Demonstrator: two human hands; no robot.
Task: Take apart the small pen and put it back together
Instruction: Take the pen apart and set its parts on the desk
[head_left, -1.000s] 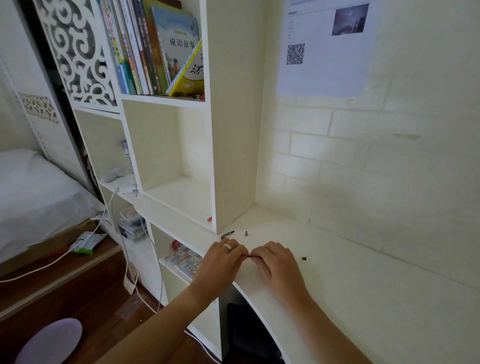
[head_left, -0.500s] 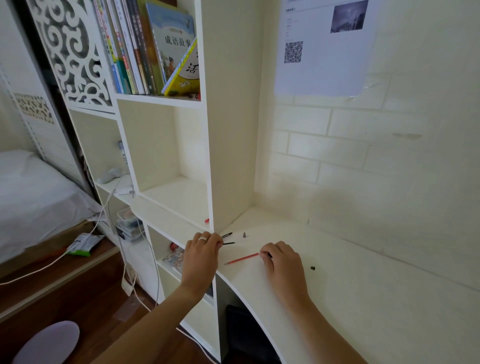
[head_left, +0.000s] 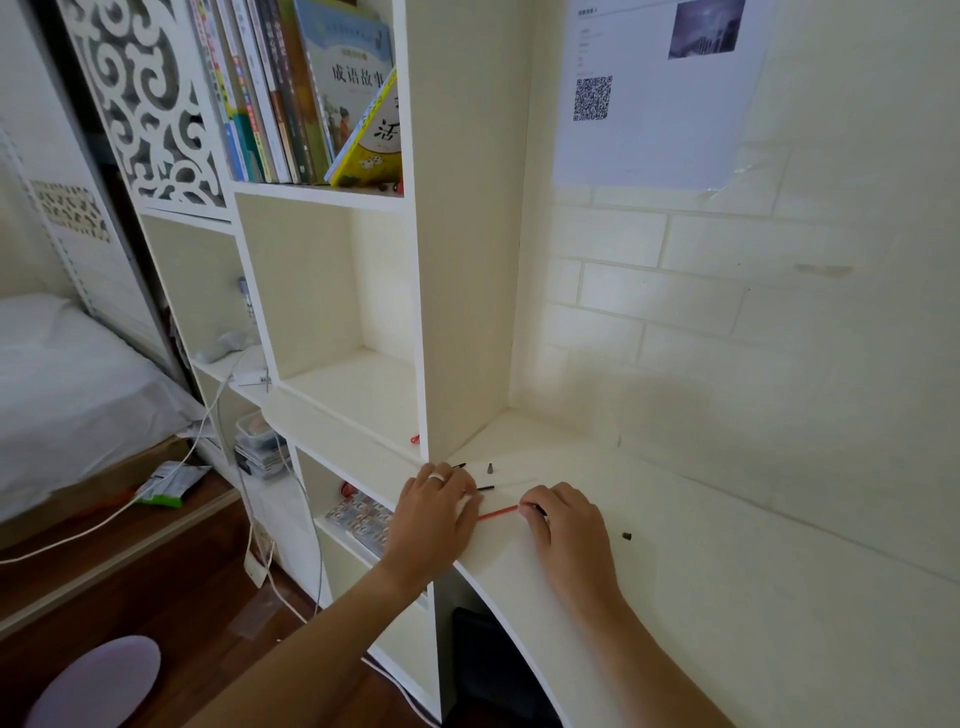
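The pen lies in pieces on the white desk (head_left: 727, 597). My right hand (head_left: 569, 527) pinches one end of the thin red refill (head_left: 497, 514), which rests on the desk and points left towards my left hand (head_left: 436, 512). My left hand wears a ring, and its fingertips are closed on a thin black pen part (head_left: 486, 488) that sticks out to the right. A small dark cone tip (head_left: 490, 468) and another black piece (head_left: 460, 465) lie just beyond the left hand. A tiny black cap (head_left: 627, 536) sits to the right of my right hand.
A white bookshelf (head_left: 457, 260) stands against the desk's left end, with books (head_left: 311, 93) on an upper shelf. A tiled wall with a taped paper (head_left: 660, 93) backs the desk. White cables (head_left: 249, 519), a bed (head_left: 62, 384) and a purple stool (head_left: 98, 686) are at left.
My hands, close together a second ago, moved apart and exposed the red refill. My left hand went left to the thin black part and has now brought it right, towards the refill.
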